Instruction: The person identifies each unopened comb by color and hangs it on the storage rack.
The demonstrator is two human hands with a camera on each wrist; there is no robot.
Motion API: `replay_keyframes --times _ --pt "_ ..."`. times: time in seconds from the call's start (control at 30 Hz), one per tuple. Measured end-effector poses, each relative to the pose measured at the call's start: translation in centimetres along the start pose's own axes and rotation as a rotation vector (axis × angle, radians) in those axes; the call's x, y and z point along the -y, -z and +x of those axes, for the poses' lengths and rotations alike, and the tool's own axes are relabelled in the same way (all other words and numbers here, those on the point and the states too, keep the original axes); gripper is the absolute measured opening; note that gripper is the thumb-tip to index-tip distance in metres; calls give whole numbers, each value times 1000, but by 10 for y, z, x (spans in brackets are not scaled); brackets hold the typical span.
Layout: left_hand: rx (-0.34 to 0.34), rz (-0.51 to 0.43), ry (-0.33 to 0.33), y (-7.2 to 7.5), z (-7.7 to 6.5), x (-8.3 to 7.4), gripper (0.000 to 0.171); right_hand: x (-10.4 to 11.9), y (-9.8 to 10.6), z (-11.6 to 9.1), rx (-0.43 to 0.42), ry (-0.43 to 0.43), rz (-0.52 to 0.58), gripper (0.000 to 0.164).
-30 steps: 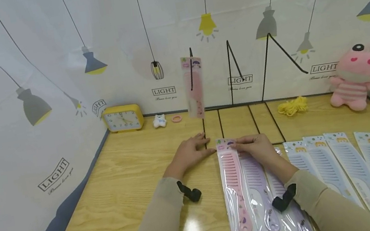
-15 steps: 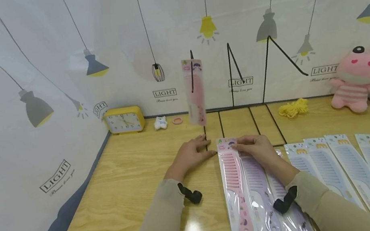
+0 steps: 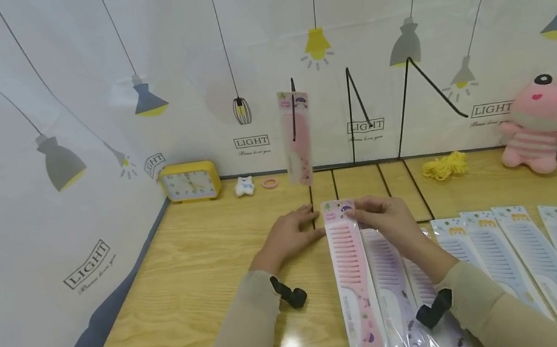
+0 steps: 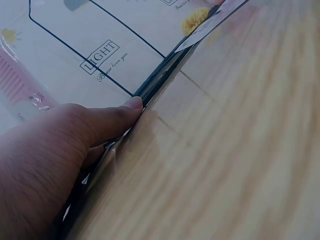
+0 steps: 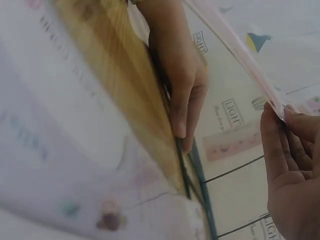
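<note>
My right hand (image 3: pixel 389 222) pinches the top right edge of a packaged pink comb (image 3: pixel 350 272) between thumb and fingers. In the right wrist view the thumb and fingertips meet at the edge of the clear pink wrapper (image 5: pixel 265 85). My left hand (image 3: pixel 291 236) lies low over the table, its thumb and fingertips at the base wire of a black wire rack (image 3: pixel 404 122). The left wrist view shows the left thumb (image 4: pixel 107 122) stretched along that wire. Another packaged pink comb (image 3: pixel 299 145) hangs on the rack's left hook.
Packaged purple combs (image 3: pixel 394 289) lie partly under my right arm. Several packaged blue combs (image 3: pixel 533 260) fan out to the right. At the back stand a yellow clock (image 3: pixel 191 182), a white bear figure (image 3: pixel 244 186), a pink ring (image 3: pixel 270 183), yellow cord (image 3: pixel 445 166) and a pink plush (image 3: pixel 538 124).
My right hand has raised the top of the pink comb's packet slightly. The hanging comb has swung a little, and the whole view has shifted slightly downward. My left hand stays at the rack's base.
</note>
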State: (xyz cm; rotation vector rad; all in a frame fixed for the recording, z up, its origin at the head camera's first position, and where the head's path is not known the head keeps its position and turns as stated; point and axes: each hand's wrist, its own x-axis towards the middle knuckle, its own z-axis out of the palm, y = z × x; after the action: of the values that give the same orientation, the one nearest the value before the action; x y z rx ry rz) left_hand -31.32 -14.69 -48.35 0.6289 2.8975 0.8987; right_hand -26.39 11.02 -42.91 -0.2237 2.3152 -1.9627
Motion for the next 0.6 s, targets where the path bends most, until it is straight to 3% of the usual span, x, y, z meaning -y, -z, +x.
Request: replay_keyframes --times 0.13,0.37,0.6 --pt "-8 11 -16 -1 0 4 64 27 -5 -11 12 83 32 45" --pt "-26 18 -58 -1 2 6 56 73 -10 -19 58 252 155 19" --pt "-68 -11 -83 0 4 9 45 105 -19 -18 94 404 192 16"
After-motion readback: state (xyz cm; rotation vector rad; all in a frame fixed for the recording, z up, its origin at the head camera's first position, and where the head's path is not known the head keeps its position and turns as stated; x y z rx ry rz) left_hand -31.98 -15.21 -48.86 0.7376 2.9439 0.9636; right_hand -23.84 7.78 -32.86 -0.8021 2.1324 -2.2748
